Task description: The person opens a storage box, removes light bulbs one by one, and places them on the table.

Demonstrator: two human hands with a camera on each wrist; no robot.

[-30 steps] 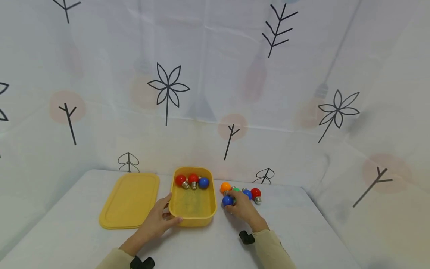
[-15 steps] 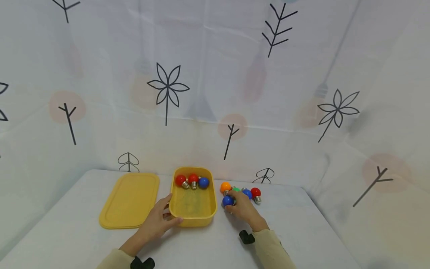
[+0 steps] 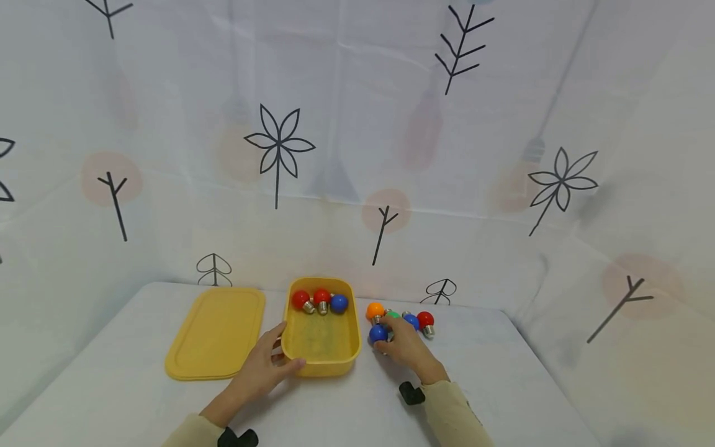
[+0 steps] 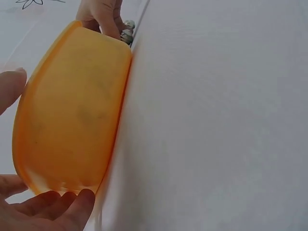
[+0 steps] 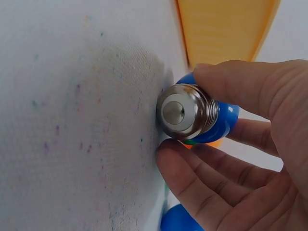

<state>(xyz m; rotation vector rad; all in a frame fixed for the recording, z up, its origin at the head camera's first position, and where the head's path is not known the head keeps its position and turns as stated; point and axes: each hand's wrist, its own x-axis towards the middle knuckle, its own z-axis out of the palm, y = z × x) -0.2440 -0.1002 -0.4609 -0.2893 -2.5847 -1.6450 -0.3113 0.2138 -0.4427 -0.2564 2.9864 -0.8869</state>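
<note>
A yellow box [image 3: 324, 367] sits mid-table with two red bulbs [image 3: 300, 300] and a blue bulb [image 3: 338, 303] at its far end. My left hand [image 3: 277, 355] grips the box's near-left corner, thumb on the near wall; the left wrist view shows the box [image 4: 72, 120] between my thumb [image 4: 62, 207] and a fingertip [image 4: 9, 86]. Just right of the box, my right hand [image 3: 392, 345] pinches a blue bulb [image 3: 378, 333] at table level. In the right wrist view this bulb [image 5: 225, 120] shows its metal screw base [image 5: 185, 111] between thumb [image 5: 240, 86] and fingers [image 5: 202, 178].
The yellow lid [image 3: 215, 332] lies flat left of the box. Loose orange [image 3: 375, 310], green [image 3: 393, 315], blue [image 3: 411, 321] and red [image 3: 426, 320] bulbs cluster beyond my right hand. A patterned cloth covers the table and backdrop; the table's right edge [image 3: 536, 366] is close.
</note>
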